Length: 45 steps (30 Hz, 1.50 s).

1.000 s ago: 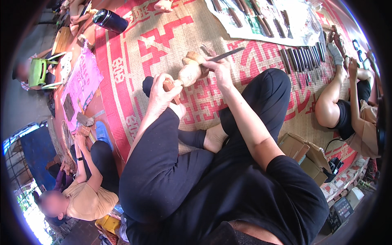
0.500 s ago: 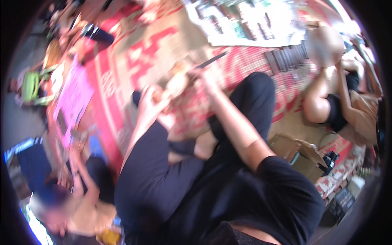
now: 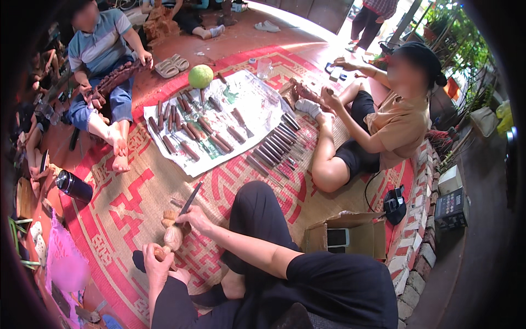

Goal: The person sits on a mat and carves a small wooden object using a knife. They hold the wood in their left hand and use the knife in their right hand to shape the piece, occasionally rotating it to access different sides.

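Note:
A pale carved wooden piece [image 3: 173, 238], rounded in the middle and narrower toward its ends, is held low over the mat between my hands. My left hand [image 3: 157, 264] is closed round its near end. My right hand [image 3: 196, 219] is at its far end, fingers wrapped round a long, dark, flat tool [image 3: 192, 196], maybe a file or blade, that points up and away. The tool's lower part is hidden by the fingers, and I cannot tell if it touches the wood. My bent knees and bare foot are close by.
Beyond the patterned mat [image 3: 118, 211], a white sheet [image 3: 186, 164] carries several wood-handled carving tools; more chisels [image 3: 274, 145] lie beside it. A green fruit [image 3: 200, 76], black flask [image 3: 74, 186] and cardboard box [image 3: 372, 233] stand around. One person [image 3: 408, 109] sits right, another [image 3: 104, 44] far left.
The view has swung, so my hands now appear lower and farther left, and the white sheet shows whole. Both hands keep hold of the carved piece and dark tool. The blur has cleared.

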{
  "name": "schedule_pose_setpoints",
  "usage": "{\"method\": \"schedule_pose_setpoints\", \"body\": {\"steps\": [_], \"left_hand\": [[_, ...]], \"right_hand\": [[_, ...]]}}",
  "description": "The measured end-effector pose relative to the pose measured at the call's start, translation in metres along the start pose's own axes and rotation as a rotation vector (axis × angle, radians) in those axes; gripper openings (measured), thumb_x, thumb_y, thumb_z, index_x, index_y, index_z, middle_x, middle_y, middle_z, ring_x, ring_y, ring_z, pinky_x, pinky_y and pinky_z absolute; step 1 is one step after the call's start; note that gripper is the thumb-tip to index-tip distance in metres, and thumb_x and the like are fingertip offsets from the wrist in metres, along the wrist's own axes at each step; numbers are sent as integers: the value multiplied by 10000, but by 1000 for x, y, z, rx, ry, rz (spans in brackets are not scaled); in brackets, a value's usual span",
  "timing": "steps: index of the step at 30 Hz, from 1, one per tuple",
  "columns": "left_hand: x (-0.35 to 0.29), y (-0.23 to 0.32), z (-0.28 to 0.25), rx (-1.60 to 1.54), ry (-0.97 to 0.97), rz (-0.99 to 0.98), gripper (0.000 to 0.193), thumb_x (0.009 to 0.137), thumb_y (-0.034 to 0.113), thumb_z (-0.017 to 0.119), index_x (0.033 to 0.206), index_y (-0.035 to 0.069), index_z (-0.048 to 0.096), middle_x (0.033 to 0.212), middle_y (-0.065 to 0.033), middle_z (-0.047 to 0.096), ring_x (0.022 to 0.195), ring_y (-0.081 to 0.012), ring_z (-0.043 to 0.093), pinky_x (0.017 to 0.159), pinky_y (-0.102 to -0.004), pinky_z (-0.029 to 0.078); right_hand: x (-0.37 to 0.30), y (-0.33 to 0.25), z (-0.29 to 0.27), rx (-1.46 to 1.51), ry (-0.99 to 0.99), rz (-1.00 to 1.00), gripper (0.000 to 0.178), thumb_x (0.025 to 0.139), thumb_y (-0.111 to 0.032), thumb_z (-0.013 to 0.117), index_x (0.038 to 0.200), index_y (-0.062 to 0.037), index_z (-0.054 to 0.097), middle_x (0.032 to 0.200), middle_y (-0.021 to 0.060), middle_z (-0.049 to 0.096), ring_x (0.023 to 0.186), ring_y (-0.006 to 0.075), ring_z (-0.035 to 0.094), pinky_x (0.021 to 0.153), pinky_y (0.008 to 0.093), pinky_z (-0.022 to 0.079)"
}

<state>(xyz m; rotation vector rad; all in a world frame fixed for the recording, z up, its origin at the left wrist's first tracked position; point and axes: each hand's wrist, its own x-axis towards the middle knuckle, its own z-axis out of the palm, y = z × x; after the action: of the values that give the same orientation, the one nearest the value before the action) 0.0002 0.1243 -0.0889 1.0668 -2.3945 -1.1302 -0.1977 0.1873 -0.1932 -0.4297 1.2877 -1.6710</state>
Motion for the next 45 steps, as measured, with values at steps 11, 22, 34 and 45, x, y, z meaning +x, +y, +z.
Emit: {"method": "schedule_pose_setpoints", "body": {"steps": [11, 22, 34, 45], "left_hand": [[-2, 3, -3, -1, -6, 47, 339, 632, 141, 719, 871, 37, 502, 894, -110, 440, 839, -297, 506, 751, -384, 426], [-2, 9, -3, 33, -6, 70, 342, 644, 122, 724, 890, 35, 503, 911, -118, 444, 834, -303, 511, 740, -392, 434], [8, 0, -7, 143, -75, 101, 353, 673, 184, 736, 929, 53, 532, 933, -120, 478, 851, -306, 552, 738, -377, 461], [7, 6, -3, 75, -96, 23, 342, 672, 194, 727, 914, 51, 532, 923, -96, 459, 867, -249, 547, 765, -336, 446]], "right_hand": [[3, -2, -6, -42, 37, 35, 228, 753, -98, 664, 971, -33, 671, 834, 49, 666, 763, 149, 613, 680, 304, 475], [-5, -19, -1, -13, 71, 17, 322, 726, -100, 676, 1040, -28, 664, 815, 35, 659, 740, 127, 596, 676, 292, 461], [6, 0, -6, 78, 10, 79, 499, 686, -11, 670, 1182, -16, 614, 910, 59, 672, 807, 137, 598, 743, 276, 453], [5, -4, -11, 4, 82, 96, 223, 722, -68, 675, 942, -32, 668, 815, 61, 673, 701, 160, 609, 687, 301, 457]]}}
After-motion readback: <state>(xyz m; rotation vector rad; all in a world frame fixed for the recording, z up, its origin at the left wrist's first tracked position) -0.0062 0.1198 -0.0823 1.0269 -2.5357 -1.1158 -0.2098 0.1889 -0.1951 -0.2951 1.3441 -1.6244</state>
